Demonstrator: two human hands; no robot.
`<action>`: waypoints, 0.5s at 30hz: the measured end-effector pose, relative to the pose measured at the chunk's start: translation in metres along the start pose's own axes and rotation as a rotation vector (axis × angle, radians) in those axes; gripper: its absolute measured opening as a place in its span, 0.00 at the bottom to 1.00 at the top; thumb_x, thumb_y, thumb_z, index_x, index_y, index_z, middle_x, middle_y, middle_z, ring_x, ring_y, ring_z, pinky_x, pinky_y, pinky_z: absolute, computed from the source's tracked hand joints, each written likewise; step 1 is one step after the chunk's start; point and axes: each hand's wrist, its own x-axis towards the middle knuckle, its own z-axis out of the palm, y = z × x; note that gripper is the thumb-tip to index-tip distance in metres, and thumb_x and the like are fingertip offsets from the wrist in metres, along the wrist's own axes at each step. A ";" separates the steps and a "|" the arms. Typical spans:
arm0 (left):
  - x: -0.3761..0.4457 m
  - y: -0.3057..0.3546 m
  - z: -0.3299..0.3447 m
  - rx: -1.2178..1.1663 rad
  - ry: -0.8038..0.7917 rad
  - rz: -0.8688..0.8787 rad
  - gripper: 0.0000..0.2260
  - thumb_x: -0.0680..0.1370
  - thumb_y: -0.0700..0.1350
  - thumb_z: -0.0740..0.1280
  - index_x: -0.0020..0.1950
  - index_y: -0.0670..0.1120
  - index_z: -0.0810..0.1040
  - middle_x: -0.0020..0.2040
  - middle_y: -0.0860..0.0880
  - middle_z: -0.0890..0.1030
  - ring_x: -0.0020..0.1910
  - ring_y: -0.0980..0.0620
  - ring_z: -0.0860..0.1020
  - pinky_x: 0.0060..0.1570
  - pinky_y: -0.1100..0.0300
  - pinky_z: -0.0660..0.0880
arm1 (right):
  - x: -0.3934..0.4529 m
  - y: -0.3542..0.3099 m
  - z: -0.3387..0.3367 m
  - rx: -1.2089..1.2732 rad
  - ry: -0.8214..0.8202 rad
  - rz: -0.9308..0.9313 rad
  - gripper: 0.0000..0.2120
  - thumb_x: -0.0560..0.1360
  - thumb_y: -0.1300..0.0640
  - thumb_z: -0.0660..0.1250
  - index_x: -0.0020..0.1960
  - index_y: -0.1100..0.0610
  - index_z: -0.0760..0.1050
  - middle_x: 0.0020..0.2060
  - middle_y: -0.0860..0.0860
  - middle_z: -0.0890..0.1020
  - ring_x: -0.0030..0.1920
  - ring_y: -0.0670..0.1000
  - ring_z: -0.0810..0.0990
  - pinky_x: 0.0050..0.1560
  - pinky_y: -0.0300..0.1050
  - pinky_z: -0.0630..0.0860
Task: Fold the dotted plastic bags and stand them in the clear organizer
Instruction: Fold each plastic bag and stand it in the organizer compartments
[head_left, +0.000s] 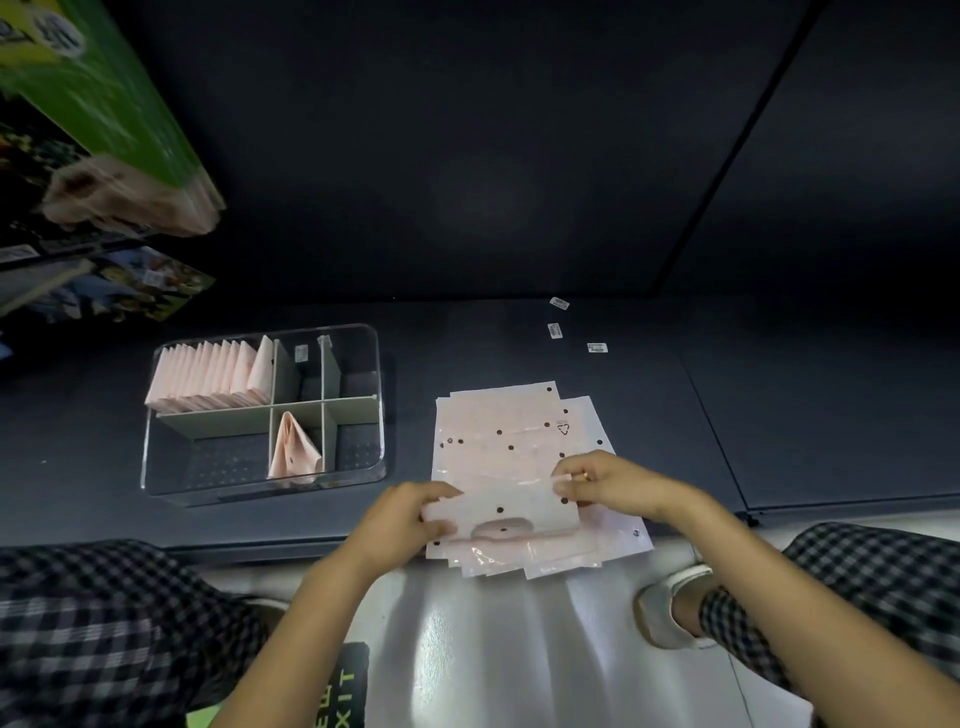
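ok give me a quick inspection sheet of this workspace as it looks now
surface: dark shelf, bag stack overhangs its front edge
job's things: clear organizer, folded bags standing in back-left compartment, one folded bag in front-middle; flat dotted bags
clutter: three small labels behind the stack
grippers: left hand and right hand pinch the top bag mid-fold
cables: nothing seen
surroundings: boxed goods upper left, pale floor

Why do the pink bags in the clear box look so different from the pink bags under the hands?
The bags in the clear organizer are folded small; the stack on the shelf lies unfolded. The organizer bags stand on edge in a row; the stack lies flat. Both hands, left hand and right hand, grip only the stack's top bag. Both sets are pale pink with dark dots.
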 end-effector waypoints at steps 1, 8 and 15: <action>0.000 0.003 0.000 -0.007 0.077 -0.004 0.17 0.74 0.42 0.71 0.62 0.53 0.78 0.49 0.55 0.81 0.40 0.59 0.76 0.42 0.68 0.70 | 0.002 0.001 0.002 0.065 0.109 -0.017 0.07 0.79 0.58 0.63 0.43 0.55 0.76 0.32 0.43 0.76 0.35 0.45 0.73 0.42 0.35 0.70; -0.003 0.021 0.022 0.158 0.532 0.202 0.18 0.77 0.42 0.67 0.67 0.49 0.74 0.66 0.52 0.74 0.66 0.53 0.70 0.63 0.60 0.68 | 0.035 0.021 0.009 0.066 0.595 0.042 0.06 0.78 0.60 0.64 0.46 0.63 0.77 0.26 0.45 0.69 0.30 0.45 0.67 0.32 0.36 0.63; -0.012 0.015 0.076 0.586 0.204 0.294 0.25 0.78 0.53 0.64 0.73 0.46 0.65 0.75 0.49 0.61 0.75 0.49 0.58 0.74 0.51 0.47 | 0.050 0.026 0.015 -0.230 0.797 0.096 0.16 0.76 0.55 0.66 0.64 0.54 0.72 0.58 0.52 0.75 0.59 0.54 0.71 0.56 0.46 0.71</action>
